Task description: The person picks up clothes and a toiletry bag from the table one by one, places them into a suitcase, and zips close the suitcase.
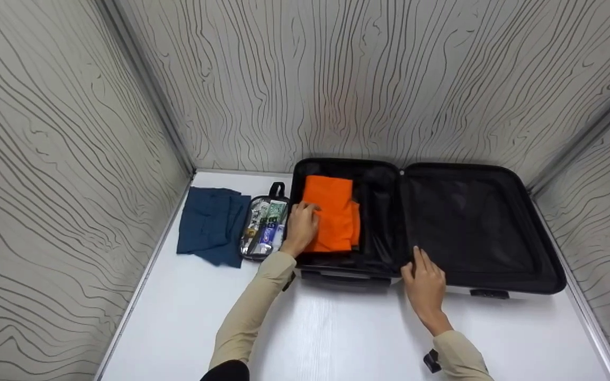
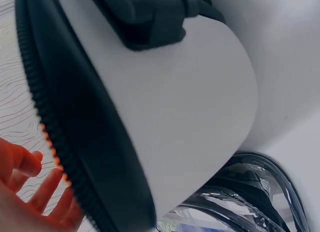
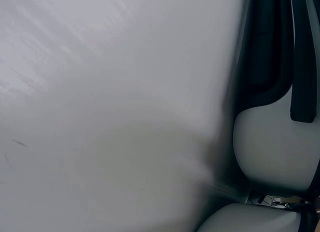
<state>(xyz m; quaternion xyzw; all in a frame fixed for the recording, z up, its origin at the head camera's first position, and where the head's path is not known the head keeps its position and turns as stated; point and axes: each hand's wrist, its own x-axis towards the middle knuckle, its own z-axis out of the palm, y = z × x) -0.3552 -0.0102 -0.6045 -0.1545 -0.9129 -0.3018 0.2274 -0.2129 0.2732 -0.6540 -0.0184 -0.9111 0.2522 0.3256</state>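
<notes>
A suitcase (image 1: 540, 264) lies spread wide on the white table, its two black-lined halves side by side. In its left half is a folded orange garment (image 1: 331, 217). My left hand (image 1: 303, 225) reaches over the left rim, fingertips at the garment's left edge. The left wrist view shows that hand (image 2: 37, 197) with fingers apart and loosely bent beyond the zipper edge (image 2: 55, 157). Near the hinge side, my right hand (image 1: 425, 280) rests its extended fingers on the front rim of the right half. The right wrist view catches the pale suitcase shell (image 3: 275, 147), not the hand.
Left of the suitcase stands a clear toiletry bag (image 1: 265, 227) with tubes inside, right against its side. Beyond it lies folded dark blue clothing (image 1: 212, 225). A carrying handle (image 1: 344, 279) juts from the suitcase's front. Patterned walls (image 1: 337, 79) enclose the table.
</notes>
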